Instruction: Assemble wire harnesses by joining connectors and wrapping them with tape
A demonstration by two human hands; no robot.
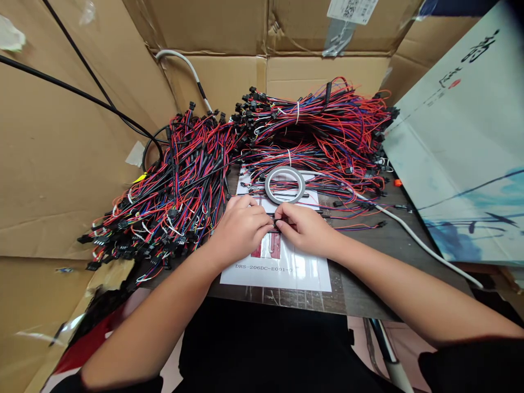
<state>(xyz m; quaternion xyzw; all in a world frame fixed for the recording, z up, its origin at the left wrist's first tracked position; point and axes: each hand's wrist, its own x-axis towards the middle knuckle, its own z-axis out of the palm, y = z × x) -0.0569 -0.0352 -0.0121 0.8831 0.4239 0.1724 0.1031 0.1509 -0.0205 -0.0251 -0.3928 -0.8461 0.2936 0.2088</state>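
Observation:
My left hand (pixel 244 228) and my right hand (pixel 305 229) meet over a printed sheet (pixel 286 279), fingertips pinched close together. Between them is a small black part of a wire harness, mostly hidden by the fingers. Thin red and blue wires (pixel 354 227) run out past my right hand and end in a black connector (pixel 381 224). Just beyond the hands lies a grey tape roll (pixel 268 186), flat on the sheet and on some wires. Whether any tape is on the pinched part I cannot tell.
A large heap of wire harnesses (pixel 196 174) lies at the left, and tied bundles (pixel 327 123) are stacked at the back. A white cable (pixel 413 237) crosses the table's right side. Cardboard walls (pixel 225 27) and a pale printed box (pixel 470 136) enclose the table.

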